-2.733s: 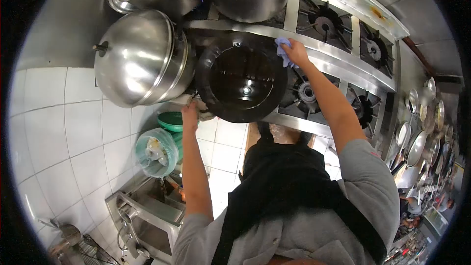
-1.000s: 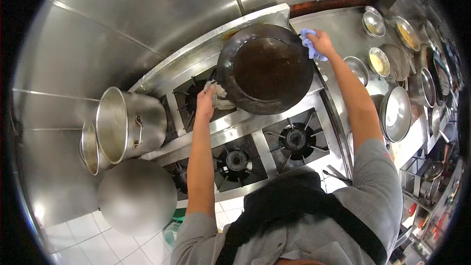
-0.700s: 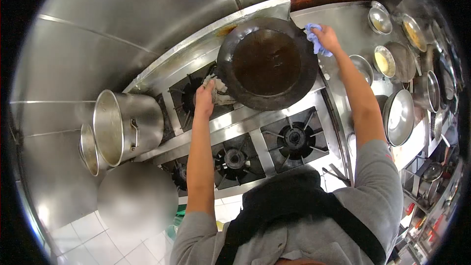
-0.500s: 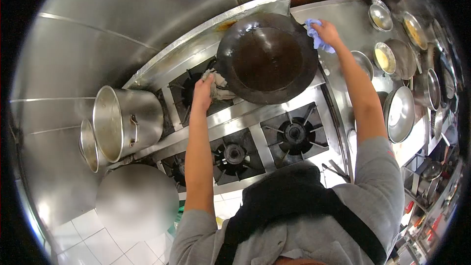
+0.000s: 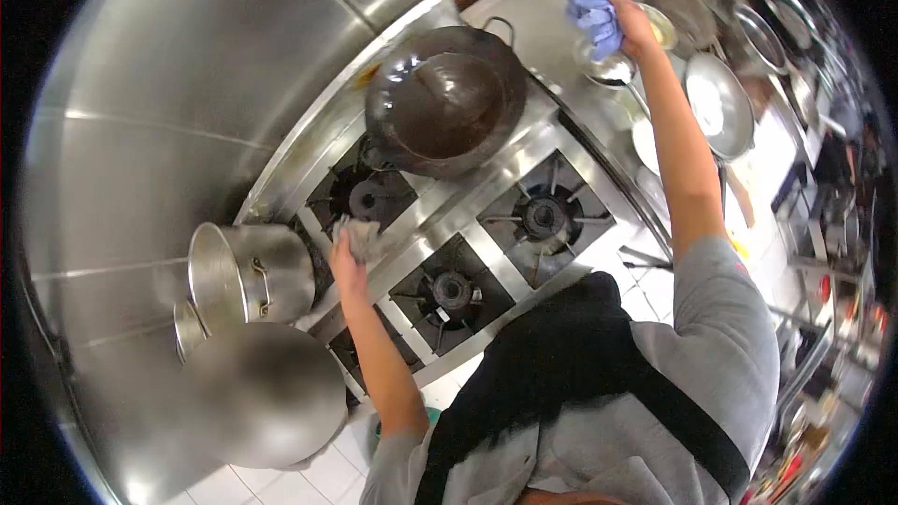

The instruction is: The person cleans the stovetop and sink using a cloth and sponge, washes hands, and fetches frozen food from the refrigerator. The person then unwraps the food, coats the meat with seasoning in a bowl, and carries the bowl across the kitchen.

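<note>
A large dark wok [image 5: 445, 103] with a loop handle at its top right rests at the back of the stove, with dark liquid or a wet sheen inside. My left hand [image 5: 346, 266] grips a greyish rag [image 5: 363, 238] above the stove's front left, apart from the wok. Out to the right, my right hand [image 5: 632, 22] is closed on a blue cloth [image 5: 596, 15], over the steel counter near a ladle [image 5: 608, 67] and a small bowl. Neither hand touches the wok.
Gas burners [image 5: 544, 216] lie between me and the wok. A tall steel pot [image 5: 285, 271] stands on the left, behind a round blurred object [image 5: 267, 397]. Steel bowls and a wide pan [image 5: 719, 105] crowd the right counter. A metal wall [image 5: 187, 65] rises behind.
Both hands have let go of the wok and moved away from it, the left toward me, the right up and outward, each still with its cloth. The view has turned.
</note>
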